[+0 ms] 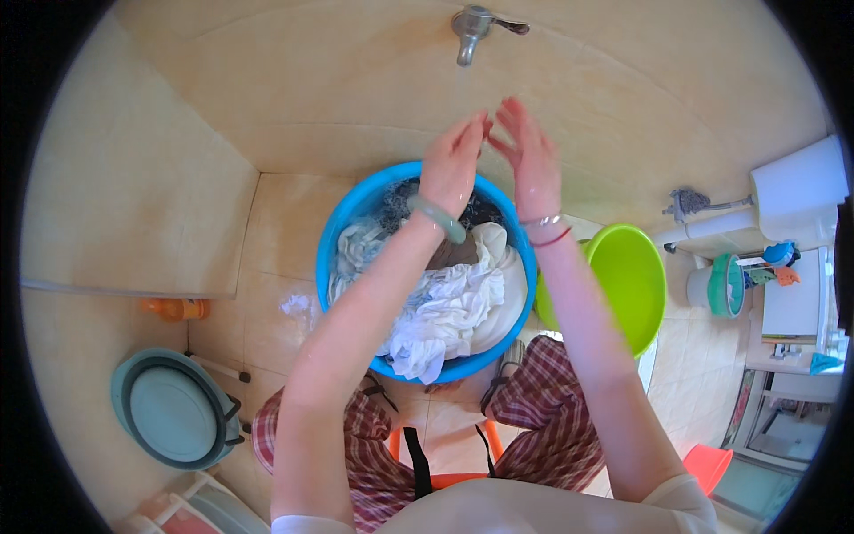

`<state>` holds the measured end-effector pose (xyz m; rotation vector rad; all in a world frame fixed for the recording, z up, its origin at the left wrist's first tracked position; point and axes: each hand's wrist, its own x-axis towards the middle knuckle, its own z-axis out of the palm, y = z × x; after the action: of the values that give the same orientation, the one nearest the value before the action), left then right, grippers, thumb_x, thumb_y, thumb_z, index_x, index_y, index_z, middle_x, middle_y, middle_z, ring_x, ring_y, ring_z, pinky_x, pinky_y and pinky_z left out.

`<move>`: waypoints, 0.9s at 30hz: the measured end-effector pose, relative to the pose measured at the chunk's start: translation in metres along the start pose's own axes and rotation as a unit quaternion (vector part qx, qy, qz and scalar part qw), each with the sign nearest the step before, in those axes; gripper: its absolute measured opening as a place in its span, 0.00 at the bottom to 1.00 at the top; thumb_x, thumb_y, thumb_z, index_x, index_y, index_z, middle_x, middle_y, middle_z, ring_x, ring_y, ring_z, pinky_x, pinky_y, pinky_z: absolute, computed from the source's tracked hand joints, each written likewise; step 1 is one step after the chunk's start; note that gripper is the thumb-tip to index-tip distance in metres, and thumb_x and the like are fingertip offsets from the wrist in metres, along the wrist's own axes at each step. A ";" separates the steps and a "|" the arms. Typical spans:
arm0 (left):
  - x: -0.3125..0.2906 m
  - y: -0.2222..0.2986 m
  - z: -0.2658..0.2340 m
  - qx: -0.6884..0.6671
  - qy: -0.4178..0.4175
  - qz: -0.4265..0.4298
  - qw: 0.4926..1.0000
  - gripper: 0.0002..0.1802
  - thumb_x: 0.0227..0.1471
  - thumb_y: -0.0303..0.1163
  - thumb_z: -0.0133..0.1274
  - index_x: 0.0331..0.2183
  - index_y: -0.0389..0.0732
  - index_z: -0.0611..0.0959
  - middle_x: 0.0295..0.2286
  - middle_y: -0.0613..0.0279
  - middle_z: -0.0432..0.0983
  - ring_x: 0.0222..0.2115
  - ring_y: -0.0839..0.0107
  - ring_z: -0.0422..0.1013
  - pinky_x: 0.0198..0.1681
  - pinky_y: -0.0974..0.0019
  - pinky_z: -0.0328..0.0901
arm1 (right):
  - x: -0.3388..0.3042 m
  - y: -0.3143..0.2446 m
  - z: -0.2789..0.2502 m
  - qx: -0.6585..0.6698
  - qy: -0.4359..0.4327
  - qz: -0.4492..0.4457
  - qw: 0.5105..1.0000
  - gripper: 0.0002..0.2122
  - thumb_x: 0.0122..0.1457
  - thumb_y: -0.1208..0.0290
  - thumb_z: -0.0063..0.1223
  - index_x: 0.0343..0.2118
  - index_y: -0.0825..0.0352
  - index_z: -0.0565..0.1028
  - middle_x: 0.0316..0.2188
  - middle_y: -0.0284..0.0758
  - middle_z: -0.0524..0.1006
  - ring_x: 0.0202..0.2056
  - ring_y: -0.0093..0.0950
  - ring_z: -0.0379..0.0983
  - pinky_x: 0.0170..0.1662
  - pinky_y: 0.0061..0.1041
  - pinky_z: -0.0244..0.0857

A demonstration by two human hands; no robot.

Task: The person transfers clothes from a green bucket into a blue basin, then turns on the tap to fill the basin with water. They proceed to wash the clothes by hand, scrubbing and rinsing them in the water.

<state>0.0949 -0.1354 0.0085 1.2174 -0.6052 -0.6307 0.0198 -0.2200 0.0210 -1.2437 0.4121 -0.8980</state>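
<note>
My left hand [452, 165] is raised over the far side of a blue basin [325, 258], just below a metal wall tap [471, 34]. Its fingers are stretched out, and it holds nothing. Beside it, fingertips close to the left ones, is my right hand [534, 169], open with its fingers apart. Both look wet, and a faint stream of water [462, 87] shows under the spout. A pale green bangle [436, 218] circles my left wrist. In the basin lie white wet clothes [449, 307] and darker cloth in water, partly hidden by my left arm.
A lime green tub [628, 285] stands right of the basin. Along the left are an orange bottle [176, 309] and a grey-green collapsible basin [169, 409]. A toilet brush [687, 201], a small bucket [728, 285] and a red container [709, 466] are at the right. Tiled walls enclose the far side.
</note>
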 end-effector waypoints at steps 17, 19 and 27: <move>0.039 0.088 0.009 -0.084 -0.046 0.060 0.994 0.25 0.57 0.39 0.42 0.52 0.33 0.65 0.47 0.53 0.67 0.47 0.68 0.65 0.50 0.67 0.61 | 0.045 -0.052 0.035 0.004 -0.034 -0.131 0.991 0.18 0.63 0.66 0.35 0.51 0.73 0.65 0.47 0.38 0.69 0.47 0.29 0.67 0.43 0.26 0.68; 0.039 0.090 0.009 -0.084 -0.052 0.058 0.993 0.25 0.57 0.38 0.43 0.52 0.33 0.65 0.47 0.53 0.67 0.47 0.68 0.65 0.51 0.66 0.61 | 0.043 -0.053 0.037 0.002 -0.031 -0.141 0.989 0.17 0.63 0.68 0.35 0.49 0.73 0.66 0.45 0.38 0.70 0.45 0.28 0.69 0.40 0.24 0.70; 0.033 0.081 0.002 -0.095 -0.007 0.039 0.995 0.22 0.57 0.34 0.43 0.50 0.33 0.68 0.44 0.54 0.70 0.46 0.68 0.67 0.51 0.66 0.62 | 0.036 -0.048 0.041 0.033 -0.024 -0.143 0.989 0.16 0.63 0.68 0.37 0.49 0.71 0.66 0.46 0.37 0.71 0.45 0.27 0.69 0.39 0.24 0.70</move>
<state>0.1252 -0.1421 0.0906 1.0079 -0.5876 -0.6175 0.0535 -0.2239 0.0853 -1.2799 0.1650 -1.1121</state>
